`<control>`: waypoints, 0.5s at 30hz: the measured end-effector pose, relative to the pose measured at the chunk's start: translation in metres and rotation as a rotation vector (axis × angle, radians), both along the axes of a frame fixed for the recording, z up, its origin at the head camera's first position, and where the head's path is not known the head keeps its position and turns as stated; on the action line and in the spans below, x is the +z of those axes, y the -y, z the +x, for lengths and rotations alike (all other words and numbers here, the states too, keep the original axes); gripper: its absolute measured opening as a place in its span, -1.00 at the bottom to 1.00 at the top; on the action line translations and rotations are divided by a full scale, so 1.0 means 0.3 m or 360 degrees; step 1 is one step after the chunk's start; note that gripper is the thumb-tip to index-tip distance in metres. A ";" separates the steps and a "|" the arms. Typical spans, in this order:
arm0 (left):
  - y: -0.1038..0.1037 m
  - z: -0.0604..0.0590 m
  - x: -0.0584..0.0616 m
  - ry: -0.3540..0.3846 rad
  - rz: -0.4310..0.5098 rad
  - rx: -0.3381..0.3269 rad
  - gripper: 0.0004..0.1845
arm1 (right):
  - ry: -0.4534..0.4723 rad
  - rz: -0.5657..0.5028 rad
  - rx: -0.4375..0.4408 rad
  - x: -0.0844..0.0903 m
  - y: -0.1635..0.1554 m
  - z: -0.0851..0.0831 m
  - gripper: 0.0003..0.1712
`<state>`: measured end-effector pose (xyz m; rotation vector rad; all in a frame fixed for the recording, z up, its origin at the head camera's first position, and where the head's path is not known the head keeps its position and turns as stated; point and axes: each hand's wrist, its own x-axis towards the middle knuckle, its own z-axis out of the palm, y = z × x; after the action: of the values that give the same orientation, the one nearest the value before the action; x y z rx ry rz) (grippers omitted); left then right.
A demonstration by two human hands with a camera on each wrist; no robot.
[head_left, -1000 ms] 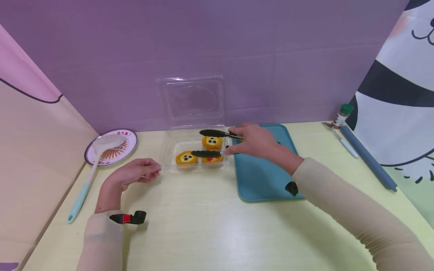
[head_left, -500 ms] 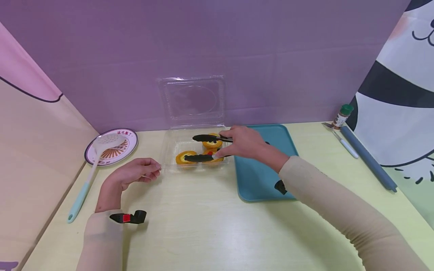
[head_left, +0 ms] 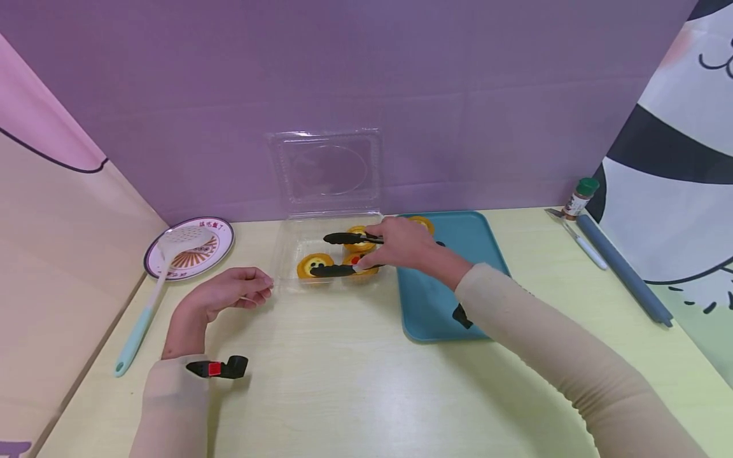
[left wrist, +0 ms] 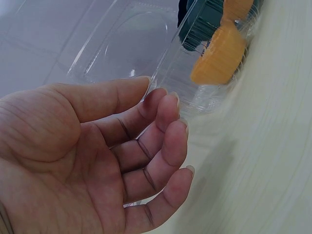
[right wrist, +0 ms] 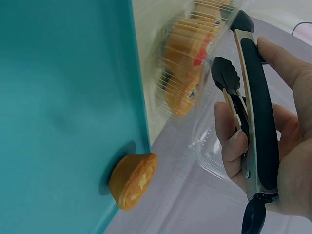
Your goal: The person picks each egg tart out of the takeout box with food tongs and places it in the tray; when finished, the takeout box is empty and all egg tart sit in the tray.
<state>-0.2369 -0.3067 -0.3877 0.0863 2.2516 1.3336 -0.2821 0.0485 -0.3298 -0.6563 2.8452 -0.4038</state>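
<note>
A pale yellow table (head_left: 343,381) stands against a purple backdrop. Your right hand (head_left: 403,249) grasps the black tongs (head_left: 343,254), fingers wrapped round the handles. Their long axis runs left to right, tips pointing left, over the clear plastic container (head_left: 286,254) at the table's far middle. The two arms are spread apart, one by the far tart (head_left: 359,233), the other across the near tarts (head_left: 315,263).

Your left hand (head_left: 229,294) lies on the table just left of the container, fingers loosely curled, grasping nothing. The left wrist view shows its fingertips (left wrist: 168,105) close by the container's clear wall (left wrist: 185,83); whether they touch it I cannot tell.

The teal tray (head_left: 441,299) sits just right of the container. The right wrist view shows one tart (right wrist: 132,180) resting on the tray by its edge; in the head view only part of it (head_left: 420,222) shows beyond your hand. The same wrist view shows the tongs' ribbed tips (right wrist: 225,74) near the container, not closed on a tart.

A plate (head_left: 212,236) with a slotted spoon (head_left: 146,299) lies far left.
</note>
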 end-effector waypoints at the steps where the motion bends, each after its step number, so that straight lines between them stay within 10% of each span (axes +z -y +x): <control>1: 0.000 0.000 0.001 -0.0001 -0.0002 -0.0001 -0.61 | 0.0008 -0.0014 -0.0007 -0.003 0.004 -0.002 -0.01; 15: 0.001 -0.001 0.000 0.0009 -0.0002 0.0003 -0.62 | -0.0076 -0.0077 -0.0133 -0.045 0.036 -0.031 0.04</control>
<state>-0.2373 -0.3069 -0.3878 0.0797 2.2484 1.3320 -0.2914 0.0376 -0.3433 -0.5645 2.9240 -0.4779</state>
